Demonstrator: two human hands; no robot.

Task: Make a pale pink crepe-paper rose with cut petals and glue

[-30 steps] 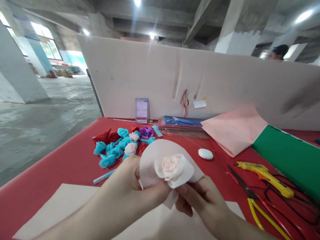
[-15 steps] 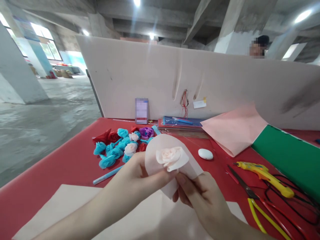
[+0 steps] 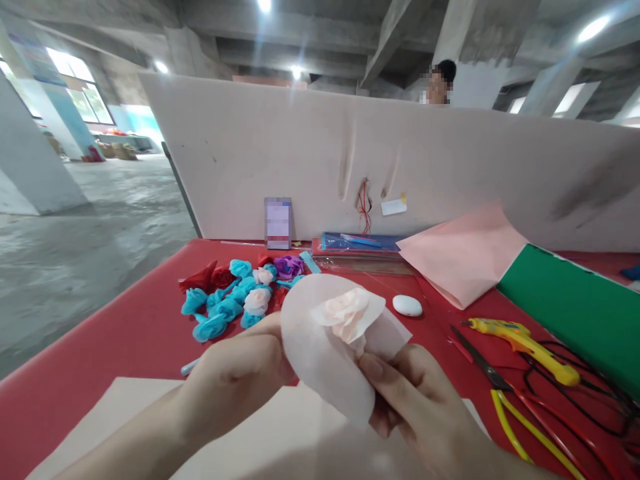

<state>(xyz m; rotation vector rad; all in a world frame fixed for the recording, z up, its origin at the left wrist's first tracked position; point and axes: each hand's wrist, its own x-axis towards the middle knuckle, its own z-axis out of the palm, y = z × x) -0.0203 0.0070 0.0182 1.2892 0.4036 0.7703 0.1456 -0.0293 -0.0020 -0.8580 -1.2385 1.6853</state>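
Flowers point(image 3: 235, 293) heaped at table's point(image 3: 125, 333) far left, out of the way. Left hand point(image 3: 235, 377) pinching paper point(image 3: 320, 347) edge, right hand point(image 3: 415, 400) gripping rose point(image 3: 347, 312) base, lifted above near edge for wrapping. Scissors point(image 3: 505, 400), glue gun point(image 3: 525, 340) by right edge, within reach.

A red table point(image 3: 125, 333) fills the foreground. A pale foam board point(image 3: 310, 160) stands upright along its 12 o'clock edge. Bare concrete floor point(image 3: 90, 233) extends toward 10 o'clock. Concrete pillars point(image 3: 30, 167) and ceiling beams point(image 3: 395, 33) surround the area. Windows point(image 3: 75, 87) at 10 o'clock admit daylight; ceiling lamps point(image 3: 264, 5) glow overhead.
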